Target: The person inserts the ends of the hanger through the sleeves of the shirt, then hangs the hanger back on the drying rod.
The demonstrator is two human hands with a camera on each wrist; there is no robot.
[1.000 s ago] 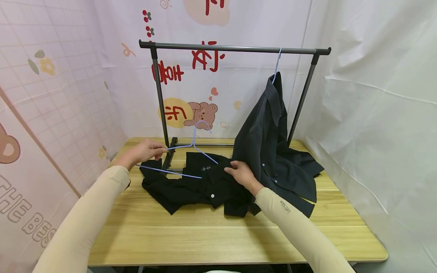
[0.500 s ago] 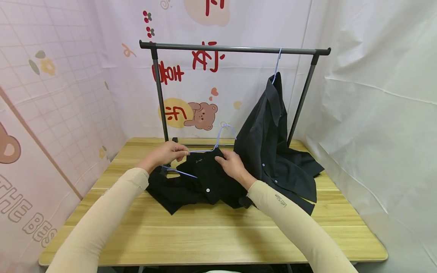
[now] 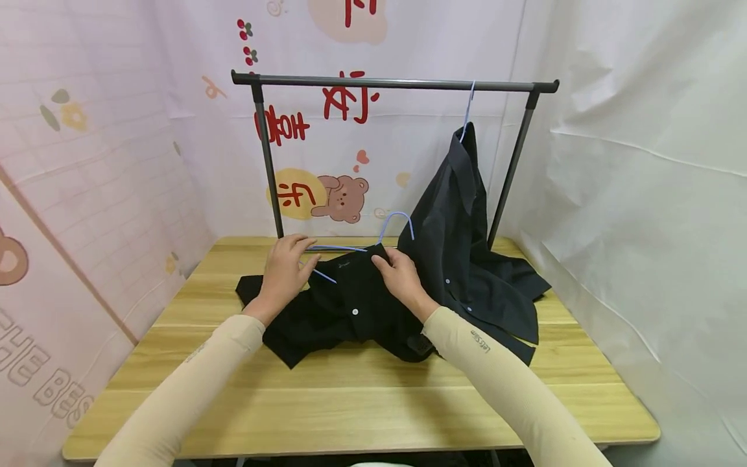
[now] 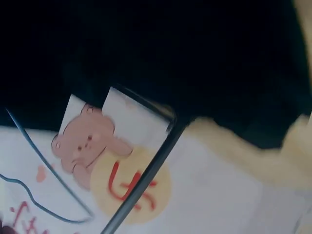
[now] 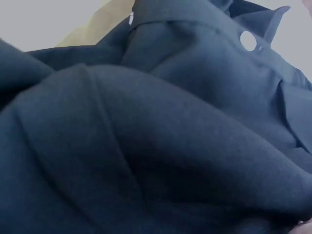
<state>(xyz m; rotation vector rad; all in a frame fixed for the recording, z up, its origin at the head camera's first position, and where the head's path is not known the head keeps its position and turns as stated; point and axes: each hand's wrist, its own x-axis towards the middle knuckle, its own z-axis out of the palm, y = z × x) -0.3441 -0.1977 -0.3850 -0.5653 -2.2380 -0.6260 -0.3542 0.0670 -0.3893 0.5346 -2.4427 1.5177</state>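
A black shirt [image 3: 362, 298] with white buttons lies bunched on the table, its collar raised. At the collar, my right hand [image 3: 403, 279] pinches the cloth close to the neck of a pale blue wire hanger [image 3: 338, 248]. The hanger's right arm is hidden inside the shirt; its hook stands above the collar. Around the hanger's left end, my left hand [image 3: 283, 275] has thumb and fingers spread apart. Dark cloth and a blue wire [image 4: 41, 156] fill part of the left wrist view. Up close, the right wrist view shows the shirt's folds and a white button [image 5: 248, 41].
A grey metal clothes rack [image 3: 403, 83] stands at the back of the wooden table [image 3: 350, 415]. From its right side another dark shirt [image 3: 455, 214] hangs on a blue hanger, its lower part resting on the table beside my right hand. Printed fabric walls surround the table.
The hanger has moved right, its right arm going into the shirt's collar. The left hand followed it rightward, then loosened its pinch and spread its fingers. The right hand lifted the collar slightly.
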